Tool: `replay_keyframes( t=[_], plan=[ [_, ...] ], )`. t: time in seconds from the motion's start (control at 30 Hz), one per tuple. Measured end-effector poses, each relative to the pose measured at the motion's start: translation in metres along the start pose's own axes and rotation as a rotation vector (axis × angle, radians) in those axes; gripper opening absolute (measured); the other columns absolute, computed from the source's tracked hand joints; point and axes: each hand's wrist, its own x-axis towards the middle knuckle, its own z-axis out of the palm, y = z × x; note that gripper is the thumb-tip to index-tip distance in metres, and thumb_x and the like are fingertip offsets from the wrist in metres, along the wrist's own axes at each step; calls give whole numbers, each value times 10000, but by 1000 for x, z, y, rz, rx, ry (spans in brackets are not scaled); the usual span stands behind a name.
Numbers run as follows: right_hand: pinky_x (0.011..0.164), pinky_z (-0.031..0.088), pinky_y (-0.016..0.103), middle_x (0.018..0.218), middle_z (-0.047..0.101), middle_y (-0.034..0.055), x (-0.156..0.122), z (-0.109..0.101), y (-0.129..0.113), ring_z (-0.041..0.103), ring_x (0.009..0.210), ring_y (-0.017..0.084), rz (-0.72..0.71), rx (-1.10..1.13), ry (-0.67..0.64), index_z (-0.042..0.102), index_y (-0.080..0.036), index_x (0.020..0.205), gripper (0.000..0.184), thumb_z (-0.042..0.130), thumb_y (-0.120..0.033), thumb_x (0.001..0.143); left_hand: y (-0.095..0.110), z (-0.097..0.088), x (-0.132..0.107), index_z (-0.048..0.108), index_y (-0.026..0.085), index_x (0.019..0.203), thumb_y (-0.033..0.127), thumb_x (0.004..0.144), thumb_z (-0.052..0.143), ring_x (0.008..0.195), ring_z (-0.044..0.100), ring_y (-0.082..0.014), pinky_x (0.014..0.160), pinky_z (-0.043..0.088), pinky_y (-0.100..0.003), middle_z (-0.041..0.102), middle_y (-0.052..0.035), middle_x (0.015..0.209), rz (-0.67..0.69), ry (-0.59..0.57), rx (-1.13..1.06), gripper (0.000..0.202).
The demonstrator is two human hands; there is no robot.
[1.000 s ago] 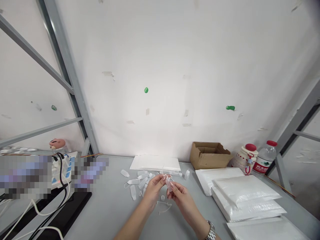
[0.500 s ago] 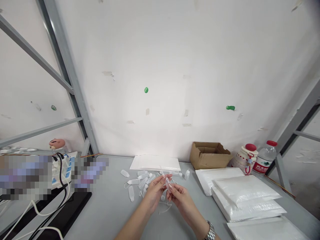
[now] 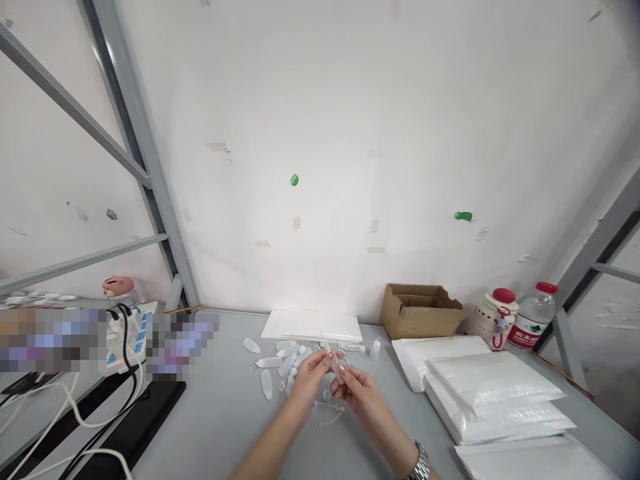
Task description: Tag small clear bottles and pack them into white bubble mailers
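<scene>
Two bare hands meet low in the centre of the frame, just above a grey table [image 3: 225, 413]. The left hand [image 3: 306, 381] reaches in from the bottom middle. The right hand [image 3: 364, 395] comes from the lower right, with a watch [image 3: 417, 463] on its wrist.

Between them sits a small clear vial [image 3: 338, 371], tilted, held off the table. Both hands pinch it: the left fingertips [image 3: 327, 358] close on its upper end, and the right thumb and fingers [image 3: 349, 375] close on its lower part. The other fingers curl loosely. The vial is too small to tell whether it is capped.

Directly below the hands, a thin white strip [image 3: 330, 419] lies on the table. Just to the left of the hands and behind them, loose vials [image 3: 280, 363] lie scattered. Behind those, a flat white sheet [image 3: 313, 325] rests against the wall [image 3: 350, 133].

Right of centre stands an open cardboard box [image 3: 420, 310]. Beyond it, towards the right edge, are a white jar [image 3: 493, 317] with a red lid and a water bottle [image 3: 533, 317]. White bags [image 3: 490, 393] are stacked at the lower right, near the right hand but apart from it.

At the left, well apart from the hands, a power strip [image 3: 135, 330] trails black and white cables [image 3: 100, 427]. Grey metal posts [image 3: 145, 160] rise at the upper left.
</scene>
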Motion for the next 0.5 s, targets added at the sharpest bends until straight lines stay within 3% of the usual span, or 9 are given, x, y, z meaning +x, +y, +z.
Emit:
replay_keyframes(
  t=[0.1,0.23,0.33,0.5],
  plan=[
    [654,439,295,672,635,16,2,-1,1,560,614,148,-29,-25,50,650,-176,796,381,737,-481,586,-3,-3,3,694,168,790,542,652,619,904,564,-237,831,404,-316,674,-69,879,47,51,45,406],
    [642,435,283,655,638,24,-1,-1,-2,551,572,129,16,151,-12,633,-166,702,314,705,-467,643,-3,-3,2,684,151,911,611,729,482,930,572,-234,868,396,-339,673,-96,949,-18,-49,-78,534],
    [644,427,265,663,639,34,-4,-1,-5,558,596,125,78,281,-83,635,-155,710,289,689,-437,680,1,0,0,682,139,935,627,712,493,921,581,-237,872,395,-347,681,-108,924,-45,-116,-109,569],
    [663,426,259,686,642,41,-5,0,-4,570,617,123,123,273,-122,639,-145,766,302,645,-445,728,1,1,-1,686,141,898,608,695,536,840,596,-223,811,421,-337,680,-103,932,-50,-112,-111,531]
  ],
)
